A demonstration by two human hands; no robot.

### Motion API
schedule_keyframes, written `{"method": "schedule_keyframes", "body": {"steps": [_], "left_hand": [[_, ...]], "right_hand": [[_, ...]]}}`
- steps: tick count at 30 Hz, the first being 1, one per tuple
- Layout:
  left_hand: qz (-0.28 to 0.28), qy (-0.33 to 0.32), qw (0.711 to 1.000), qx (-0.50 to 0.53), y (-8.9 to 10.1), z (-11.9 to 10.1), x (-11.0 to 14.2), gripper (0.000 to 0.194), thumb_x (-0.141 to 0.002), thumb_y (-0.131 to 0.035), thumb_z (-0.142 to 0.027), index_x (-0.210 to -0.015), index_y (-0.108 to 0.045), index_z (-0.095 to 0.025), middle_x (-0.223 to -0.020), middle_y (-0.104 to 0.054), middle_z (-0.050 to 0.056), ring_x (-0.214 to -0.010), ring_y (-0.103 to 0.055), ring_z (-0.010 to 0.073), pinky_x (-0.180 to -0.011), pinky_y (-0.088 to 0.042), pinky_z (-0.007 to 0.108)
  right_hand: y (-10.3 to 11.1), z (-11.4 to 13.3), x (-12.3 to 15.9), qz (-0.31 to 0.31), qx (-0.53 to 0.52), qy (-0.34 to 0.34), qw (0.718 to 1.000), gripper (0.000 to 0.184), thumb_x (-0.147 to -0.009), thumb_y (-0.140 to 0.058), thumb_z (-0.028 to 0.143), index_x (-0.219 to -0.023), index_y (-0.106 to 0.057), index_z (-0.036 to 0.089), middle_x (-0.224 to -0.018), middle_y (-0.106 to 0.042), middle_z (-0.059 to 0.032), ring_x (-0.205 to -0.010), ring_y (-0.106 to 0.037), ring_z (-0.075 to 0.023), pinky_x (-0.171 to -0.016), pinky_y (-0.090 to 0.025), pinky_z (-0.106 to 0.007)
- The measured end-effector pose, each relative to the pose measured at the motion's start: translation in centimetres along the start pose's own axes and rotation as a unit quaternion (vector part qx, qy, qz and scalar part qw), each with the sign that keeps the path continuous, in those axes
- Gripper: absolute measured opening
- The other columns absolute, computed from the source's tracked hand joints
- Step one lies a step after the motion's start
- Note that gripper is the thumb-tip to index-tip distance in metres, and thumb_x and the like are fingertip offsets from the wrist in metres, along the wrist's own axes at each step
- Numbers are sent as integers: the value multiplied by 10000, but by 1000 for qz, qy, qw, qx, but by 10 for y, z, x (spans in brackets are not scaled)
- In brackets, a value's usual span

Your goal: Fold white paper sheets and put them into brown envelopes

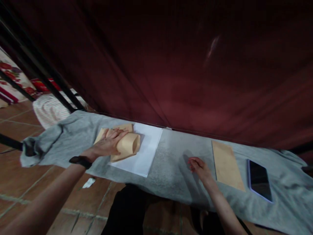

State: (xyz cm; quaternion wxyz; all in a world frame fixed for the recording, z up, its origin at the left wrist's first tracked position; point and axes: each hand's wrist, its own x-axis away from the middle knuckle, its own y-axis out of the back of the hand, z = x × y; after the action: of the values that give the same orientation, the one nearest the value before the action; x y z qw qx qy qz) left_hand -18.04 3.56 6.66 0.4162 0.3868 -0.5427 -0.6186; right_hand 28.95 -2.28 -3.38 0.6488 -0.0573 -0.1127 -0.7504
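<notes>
My left hand [109, 143] lies flat with fingers stretched out on a tan folded paper envelope [127, 145], pressing it down on a white sheet of paper [146, 147]. A dark band is round that wrist. My right hand [199, 166] rests on the grey cloth [171, 163] in the middle, fingers curled loosely, holding nothing that I can see. A flat tan envelope [226, 164] lies just right of that hand.
A phone [259, 179] with a dark screen lies face up at the right end of the grey cloth. A dark red curtain [183, 65] hangs behind. Black metal bars [36, 71] and a striped cloth [49, 109] are at the left, over a brown tiled floor [14, 176].
</notes>
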Motion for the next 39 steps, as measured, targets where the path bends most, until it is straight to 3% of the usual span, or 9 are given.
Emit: {"method": "schedule_keyframes", "body": {"steps": [7, 10, 13, 17, 23, 29, 34, 37, 39], "left_hand": [[32, -21, 999, 23, -11, 20, 21, 897, -757, -730, -347, -1555, -330, -253, -1632, -324, 126, -1494, -272, 382, -1151, -169, 671], [28, -20, 997, 62, -11, 22, 24, 897, -800, -714, -440, -1573, -293, -267, -1643, -293, 135, -1501, -269, 372, -1163, -195, 637], [-6, 0, 994, 107, -26, 6, 25, 938, -850, -633, -609, -1604, -211, -244, -1653, -247, 173, -1511, -258, 362, -1175, -227, 594], [-71, 49, 991, 102, -62, -31, 27, 838, -917, -524, -638, -1607, -219, -272, -1671, -194, 148, -1538, -166, 377, -1189, -122, 647], [-63, 48, 992, 102, -94, -49, 37, 878, -891, -547, -676, -1604, -220, -282, -1672, -199, 129, -1541, -153, 375, -1190, -134, 651], [-86, 47, 990, 104, -106, -44, 42, 866, -904, -524, -678, -1604, -224, -266, -1662, -234, 137, -1539, -179, 358, -1195, -155, 631], [-86, 49, 989, 111, -109, -46, 42, 838, -917, -505, -674, -1602, -231, -276, -1661, -241, 131, -1536, -196, 347, -1194, -163, 626], [-87, 48, 989, 112, -111, -45, 42, 840, -916, -496, -684, -1601, -234, -274, -1657, -251, 134, -1532, -211, 347, -1194, -164, 623], [-90, 46, 988, 114, -112, -44, 42, 843, -911, -498, -692, -1600, -239, -280, -1653, -265, 133, -1529, -223, 348, -1195, -168, 619]], "right_hand": [[-67, 1, 13, 109, -49, -33, 992, 317, -718, -730, 518, -866, -705, 239, -849, -732, -49, -652, -655, -194, -637, -588, -366], [-105, 14, 2, 147, -23, -19, 989, 220, -809, -666, 446, -918, -713, 261, -882, -747, -32, -658, -668, -179, -631, -591, -334], [-145, 30, -18, 117, 129, 0, 985, 219, -909, -539, 354, -999, -709, 250, -900, -753, -23, -670, -682, -158, -607, -580, -275], [-182, 42, -38, 99, 214, 9, 972, 227, -924, -501, 249, -924, -727, 238, -778, -727, -1, -597, -653, -142, -562, -531, -234], [-197, 47, -37, 78, 339, 65, 935, 275, -909, -477, 119, -938, -731, 220, -928, -738, -23, -861, -686, -152, -764, -512, -219], [-202, 53, -18, 59, 414, 114, 901, 334, -951, -474, 177, -1234, -652, 178, -1289, -633, -122, -1034, -671, -197, -884, -499, -274], [-208, 50, -5, 40, 486, 157, 859, 439, -962, -468, 213, -1388, -534, 124, -1348, -574, -169, -1080, -657, -247, -876, -516, -320], [-208, 46, -6, 31, 478, 174, 860, 434, -950, -491, 211, -1376, -543, 148, -1351, -578, -159, -1109, -642, -241, -898, -506, -313], [-209, 43, -11, 22, 431, 172, 886, 388, -935, -526, 223, -1314, -587, 164, -1312, -612, -145, -1086, -648, -228, -892, -497, -300]]}}
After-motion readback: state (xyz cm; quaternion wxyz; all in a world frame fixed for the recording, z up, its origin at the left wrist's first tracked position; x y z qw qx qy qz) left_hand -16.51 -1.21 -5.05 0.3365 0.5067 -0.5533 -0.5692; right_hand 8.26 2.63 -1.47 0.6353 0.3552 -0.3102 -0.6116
